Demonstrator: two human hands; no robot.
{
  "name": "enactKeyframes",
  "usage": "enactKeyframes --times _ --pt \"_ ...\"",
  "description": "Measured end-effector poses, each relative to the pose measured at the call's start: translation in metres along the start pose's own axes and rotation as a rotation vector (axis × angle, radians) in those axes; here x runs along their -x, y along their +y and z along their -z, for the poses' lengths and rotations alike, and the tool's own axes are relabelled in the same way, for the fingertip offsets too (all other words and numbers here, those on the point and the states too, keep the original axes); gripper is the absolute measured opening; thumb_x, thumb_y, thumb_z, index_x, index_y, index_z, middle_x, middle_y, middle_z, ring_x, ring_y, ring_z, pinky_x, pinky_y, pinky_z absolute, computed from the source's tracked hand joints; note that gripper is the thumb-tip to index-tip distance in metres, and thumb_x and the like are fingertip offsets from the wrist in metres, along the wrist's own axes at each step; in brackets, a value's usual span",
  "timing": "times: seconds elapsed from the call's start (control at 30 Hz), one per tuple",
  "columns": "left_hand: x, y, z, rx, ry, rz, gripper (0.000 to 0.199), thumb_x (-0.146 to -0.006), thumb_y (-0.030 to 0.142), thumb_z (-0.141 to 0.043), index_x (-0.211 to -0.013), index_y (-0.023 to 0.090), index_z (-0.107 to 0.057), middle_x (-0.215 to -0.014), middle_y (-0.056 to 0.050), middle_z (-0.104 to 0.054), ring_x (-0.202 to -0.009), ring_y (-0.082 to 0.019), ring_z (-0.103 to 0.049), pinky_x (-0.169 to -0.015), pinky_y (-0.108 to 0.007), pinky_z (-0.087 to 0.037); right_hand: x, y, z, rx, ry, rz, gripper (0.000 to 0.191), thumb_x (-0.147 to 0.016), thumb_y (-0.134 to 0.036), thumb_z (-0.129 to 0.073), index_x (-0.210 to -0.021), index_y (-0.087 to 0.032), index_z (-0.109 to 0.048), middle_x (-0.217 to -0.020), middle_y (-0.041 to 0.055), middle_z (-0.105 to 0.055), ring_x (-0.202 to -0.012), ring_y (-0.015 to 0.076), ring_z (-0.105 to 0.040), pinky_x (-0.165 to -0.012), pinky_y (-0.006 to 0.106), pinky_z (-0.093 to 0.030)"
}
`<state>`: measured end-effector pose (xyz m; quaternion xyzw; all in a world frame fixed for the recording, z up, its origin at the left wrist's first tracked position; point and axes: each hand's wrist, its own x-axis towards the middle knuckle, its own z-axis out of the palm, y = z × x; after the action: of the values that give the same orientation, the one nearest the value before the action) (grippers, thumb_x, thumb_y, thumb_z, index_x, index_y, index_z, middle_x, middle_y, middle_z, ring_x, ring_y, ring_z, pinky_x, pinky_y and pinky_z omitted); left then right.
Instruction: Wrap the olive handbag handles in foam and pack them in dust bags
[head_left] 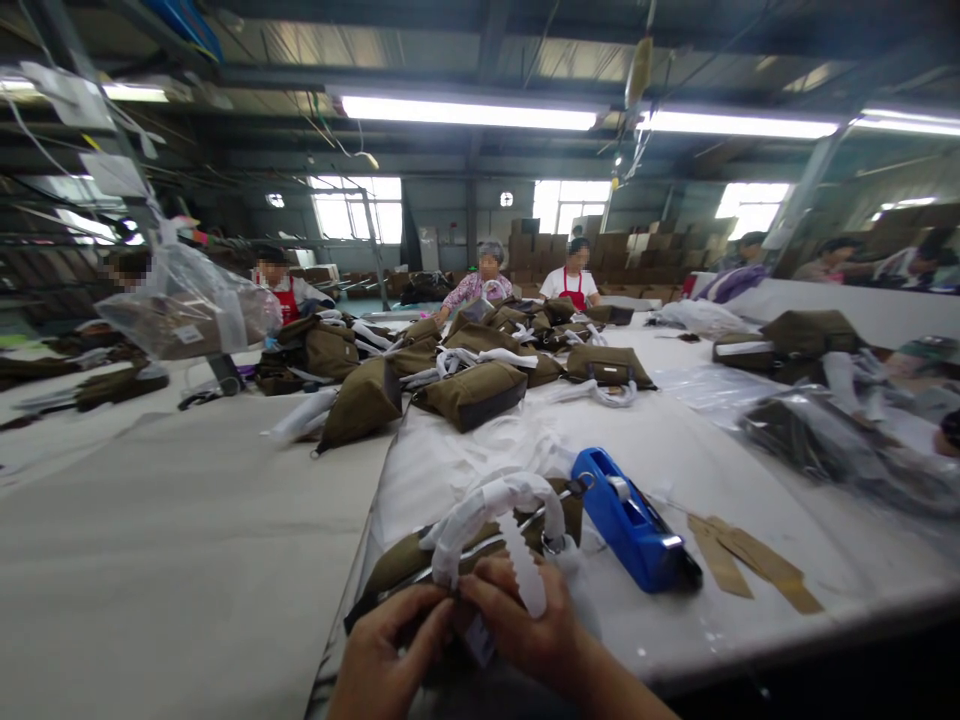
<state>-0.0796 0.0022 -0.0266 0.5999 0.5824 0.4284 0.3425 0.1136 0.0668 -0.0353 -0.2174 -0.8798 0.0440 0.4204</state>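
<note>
An olive-green handbag (397, 562) lies on the table right in front of me, its arched handle (491, 497) wrapped in white. My left hand (397, 640) pinches at the near base of this handle, thumb and forefinger together. Close against it, the fingers of my right hand (525, 620) are closed at the same spot on the bag. A white strip with a wavy edge (523, 565) hangs over the right hand; whether that hand grips it I cannot tell. A white tag (480, 640) shows below the fingers. The exact part pinched is hidden by the fingertips.
Right of the bag stands a blue tape dispenser (630, 525), with brown paper strips (754, 560) beyond it. A heap of olive bags (480, 385) lies farther back. Plastic-covered bags (840, 430) are at right. A clear plastic bag (187, 315) hangs at left. Several co-workers sit across the table.
</note>
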Motion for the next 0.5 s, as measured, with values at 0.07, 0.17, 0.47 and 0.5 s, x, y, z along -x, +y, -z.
enactKeyframes --times 0.07,0.17,0.47,0.5 --pt "0.0 -0.001 0.0 0.005 -0.01 0.009 0.032 -0.087 0.049 -0.065 -0.09 0.021 -0.08 -0.072 -0.003 -0.075 -0.067 -0.019 -0.07 -0.064 -0.02 -0.056 -0.002 -0.001 0.0 0.015 -0.031 -0.04 0.024 -0.096 -0.018 -0.051 -0.104 -0.027 -0.072 -0.072 0.0022 -0.068 -0.067 0.0172 -0.063 -0.067 0.031 -0.051" --pt "0.0 0.0 0.001 -0.013 0.017 -0.012 0.03 -0.087 0.047 -0.067 -0.094 0.022 -0.081 -0.082 -0.004 -0.079 -0.075 -0.021 -0.074 -0.07 -0.022 -0.058 -0.003 -0.006 -0.002 0.051 0.038 -0.066 0.019 -0.096 -0.019 -0.052 -0.098 -0.027 -0.069 -0.081 0.0043 -0.072 -0.074 0.0187 -0.067 -0.071 0.032 -0.055" --pt "0.002 0.002 0.003 -0.146 0.196 -0.146 0.017 -0.087 0.039 -0.07 -0.097 0.029 -0.08 -0.096 0.0 -0.081 -0.088 -0.02 -0.076 -0.08 -0.02 -0.058 0.002 -0.013 -0.01 -0.315 0.113 -0.354 0.009 -0.095 -0.018 -0.056 -0.098 -0.025 -0.062 -0.098 0.0034 -0.071 -0.096 0.0181 -0.066 -0.09 0.03 -0.052" --pt "0.004 0.002 0.003 -0.162 0.234 -0.18 0.017 -0.087 0.036 -0.07 -0.099 0.029 -0.079 -0.097 0.0 -0.08 -0.089 -0.019 -0.076 -0.082 -0.02 -0.058 0.002 -0.013 -0.01 -0.33 0.119 -0.378 0.01 -0.095 -0.018 -0.058 -0.099 -0.025 -0.063 -0.1 0.003 -0.072 -0.097 0.0184 -0.066 -0.092 0.03 -0.051"
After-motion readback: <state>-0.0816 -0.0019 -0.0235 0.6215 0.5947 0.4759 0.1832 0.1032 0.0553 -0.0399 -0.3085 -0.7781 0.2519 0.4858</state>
